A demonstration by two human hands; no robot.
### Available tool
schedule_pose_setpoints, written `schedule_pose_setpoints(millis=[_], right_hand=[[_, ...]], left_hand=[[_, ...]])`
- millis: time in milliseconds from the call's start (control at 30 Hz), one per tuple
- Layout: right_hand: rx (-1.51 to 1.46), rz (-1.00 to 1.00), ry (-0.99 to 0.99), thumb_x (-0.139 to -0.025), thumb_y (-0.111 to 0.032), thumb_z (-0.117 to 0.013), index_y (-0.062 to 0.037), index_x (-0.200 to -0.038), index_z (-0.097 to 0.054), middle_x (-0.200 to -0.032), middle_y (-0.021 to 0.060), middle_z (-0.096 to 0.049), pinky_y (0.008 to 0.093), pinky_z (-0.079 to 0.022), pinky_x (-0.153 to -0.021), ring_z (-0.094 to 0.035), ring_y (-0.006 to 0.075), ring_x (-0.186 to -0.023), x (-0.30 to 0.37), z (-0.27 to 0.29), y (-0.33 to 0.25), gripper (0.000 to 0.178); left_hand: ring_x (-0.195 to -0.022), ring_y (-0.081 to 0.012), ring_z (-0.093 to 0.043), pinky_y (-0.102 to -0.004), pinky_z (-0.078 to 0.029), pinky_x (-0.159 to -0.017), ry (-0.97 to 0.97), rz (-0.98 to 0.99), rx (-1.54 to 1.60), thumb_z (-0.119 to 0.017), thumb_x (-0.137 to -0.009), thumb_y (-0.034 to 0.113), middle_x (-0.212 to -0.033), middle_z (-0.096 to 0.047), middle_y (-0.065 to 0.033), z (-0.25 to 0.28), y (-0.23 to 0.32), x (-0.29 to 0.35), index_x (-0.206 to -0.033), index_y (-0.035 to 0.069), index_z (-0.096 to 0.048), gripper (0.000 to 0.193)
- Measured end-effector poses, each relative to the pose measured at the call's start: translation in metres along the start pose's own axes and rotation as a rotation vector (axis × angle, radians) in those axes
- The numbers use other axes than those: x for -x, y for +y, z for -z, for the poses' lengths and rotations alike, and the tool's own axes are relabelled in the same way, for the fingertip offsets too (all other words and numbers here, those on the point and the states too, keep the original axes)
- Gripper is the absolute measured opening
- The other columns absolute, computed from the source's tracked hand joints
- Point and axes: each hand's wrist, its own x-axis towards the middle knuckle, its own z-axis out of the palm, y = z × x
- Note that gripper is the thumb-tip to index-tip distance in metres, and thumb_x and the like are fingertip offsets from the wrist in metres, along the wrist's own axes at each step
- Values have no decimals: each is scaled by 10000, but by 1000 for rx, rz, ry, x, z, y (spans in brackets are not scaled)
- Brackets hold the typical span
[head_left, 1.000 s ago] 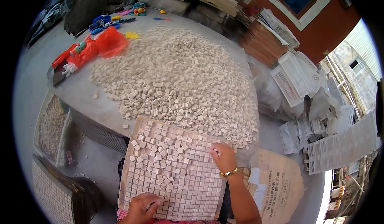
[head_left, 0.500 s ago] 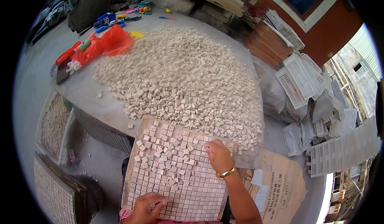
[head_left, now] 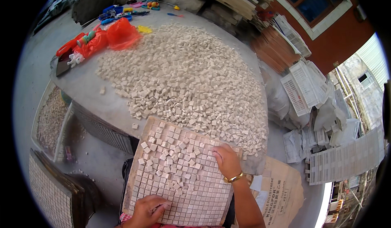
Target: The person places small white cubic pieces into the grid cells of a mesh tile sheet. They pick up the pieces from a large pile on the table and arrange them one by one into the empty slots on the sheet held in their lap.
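Observation:
A square board of mosaic tiles [head_left: 203, 201], its grid filled with small pinkish-beige stone cubes, leans in front of me against the table's near edge. Loose cubes [head_left: 165, 156] lie scattered over its upper-left and middle part. On the right part of the grid rests my right hand [head_left: 229, 163], a gold bangle at its wrist; its fingers are curled down onto the tiles and hide whatever they grip. Over the board's lower-left corner is my left hand [head_left: 147, 210], thumb and fingers drawn together; anything between them is too small to make out.
A large heap of stone cubes [head_left: 191, 77] covers the grey table [head_left: 87, 87]. Red plastic bags [head_left: 122, 34] and toys lie at its far left. Stacked tile boards [head_left: 51, 193] and a white bin of chips [head_left: 51, 122] stand left; white plastic crates [head_left: 299, 89] and cardboard [head_left: 281, 191] right.
The view has shifted slightly. My right hand has moved a little toward me over the grid, its fingers still curled. My left hand stays in nearly the same spot.

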Motion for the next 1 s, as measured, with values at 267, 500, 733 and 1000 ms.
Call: schedule_pose_setpoints(millis=[267,500,733,1000], right_hand=[[-33,-27,-10,-818,-5,-506,-33,-869,-589,-829,140,-557,394,-462,-682,-570,331,-793,-6,-2,0,101],[-47,-50,-31,-819,-70,-573,-33,-886,-616,-799,129,-588,361,-464,-674,-585,302,-767,-5,20,-9,88],[-30,-16,40,-810,-126,-654,-25,-883,-632,-725,92,-604,314,-458,-617,-586,232,-689,2,1,2,126],[-1621,-546,15,-860,-107,-580,-27,-951,-551,-728,80,-560,209,-435,-583,-501,135,-641,1,32,-17,124]], left_hand=[[-713,-229,-644,-298,-507,-639,9,0,18,-654,-787,23,-796,-659,-119,1,-4,2,-866,20,-689,87],[-714,-224,-647,-291,-506,-630,44,24,21,-663,-779,15,-794,-665,-117,3,-3,4,-853,13,-685,77],[-688,-228,-645,-294,-505,-614,32,-10,-8,-671,-770,23,-780,-662,-116,5,-3,1,-859,18,-687,90],[-691,-228,-645,-295,-502,-610,53,-5,-2,-658,-775,13,-781,-661,-120,7,-6,3,-858,17,-683,87]])
